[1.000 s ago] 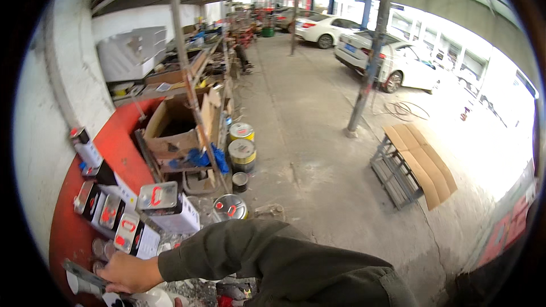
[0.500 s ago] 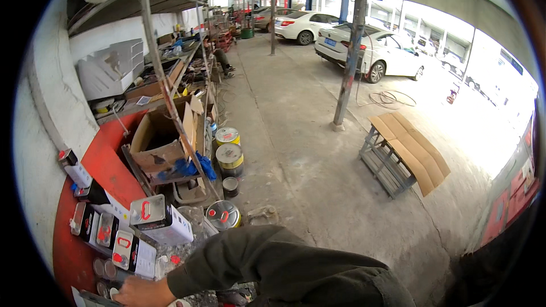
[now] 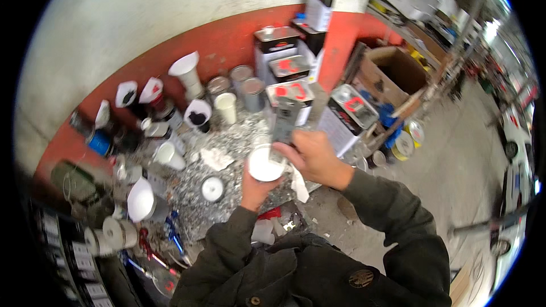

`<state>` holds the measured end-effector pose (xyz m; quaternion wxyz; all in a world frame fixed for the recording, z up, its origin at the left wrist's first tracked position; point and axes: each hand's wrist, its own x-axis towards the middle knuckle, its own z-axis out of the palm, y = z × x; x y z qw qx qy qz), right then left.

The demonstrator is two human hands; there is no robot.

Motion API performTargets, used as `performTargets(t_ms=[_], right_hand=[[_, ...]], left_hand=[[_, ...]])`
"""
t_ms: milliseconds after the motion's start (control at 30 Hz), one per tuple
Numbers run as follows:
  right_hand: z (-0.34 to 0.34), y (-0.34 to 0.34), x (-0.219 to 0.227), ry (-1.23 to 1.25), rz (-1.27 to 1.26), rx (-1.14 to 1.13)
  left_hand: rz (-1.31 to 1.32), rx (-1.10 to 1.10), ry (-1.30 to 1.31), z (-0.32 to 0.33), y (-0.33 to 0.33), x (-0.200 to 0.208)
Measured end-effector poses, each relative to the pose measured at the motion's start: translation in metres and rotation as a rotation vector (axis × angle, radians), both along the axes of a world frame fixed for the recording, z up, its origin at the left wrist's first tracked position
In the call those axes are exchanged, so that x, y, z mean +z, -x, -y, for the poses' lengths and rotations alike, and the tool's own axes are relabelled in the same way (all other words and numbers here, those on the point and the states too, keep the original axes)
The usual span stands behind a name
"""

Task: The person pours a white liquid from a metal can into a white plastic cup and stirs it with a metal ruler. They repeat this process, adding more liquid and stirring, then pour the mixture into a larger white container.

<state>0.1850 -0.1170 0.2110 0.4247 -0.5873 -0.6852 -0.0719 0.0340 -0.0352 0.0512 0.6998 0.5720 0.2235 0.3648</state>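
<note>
The left hand (image 3: 257, 189), fingers curled around the cup (image 3: 265, 165), apparently keeps its white contents level above the worktop (image 3: 190, 204), near its front edge; the right hand's (image 3: 317, 159) fingers pinch the strip (image 3: 286, 118), seemingly for control.

The tabletop (image 3: 187, 192) is mottled in grey and white. The held cup (image 3: 265, 166) is coloured white inside; the strip (image 3: 286, 120) is dark grey. Near the far edge, one cup (image 3: 198, 115) is stained black, another (image 3: 226, 108) is tinted cream. By the right edge, a can (image 3: 347, 116) is patterned in white and black, topped with red. Sleeves (image 3: 392, 207) are dyed dark olive.
</note>
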Motion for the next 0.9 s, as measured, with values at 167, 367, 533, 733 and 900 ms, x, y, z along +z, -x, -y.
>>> performTargets(t_ms=[167,367,533,733,900], right_hand=[[0.003,0.000,0.002,0.160,-0.118,0.003],[-0.029,0.011,0.064,-0.058,-0.180,0.047],[-0.049,-0.002,0.066,-0.080,-0.193,0.071],[-0.063,-0.006,0.029,0.027,-0.066,0.115],[-0.063,0.009,0.008,0.167,-0.250,0.151]], left_hand=[[0.010,0.098,0.006,0.007,-0.017,0.011],[0.066,0.177,0.019,0.004,-0.016,-0.011],[0.016,0.226,-0.051,-0.001,-0.009,0.000],[0.073,0.207,-0.023,-0.005,-0.003,0.016],[0.108,0.179,0.023,-0.007,-0.001,0.019]])
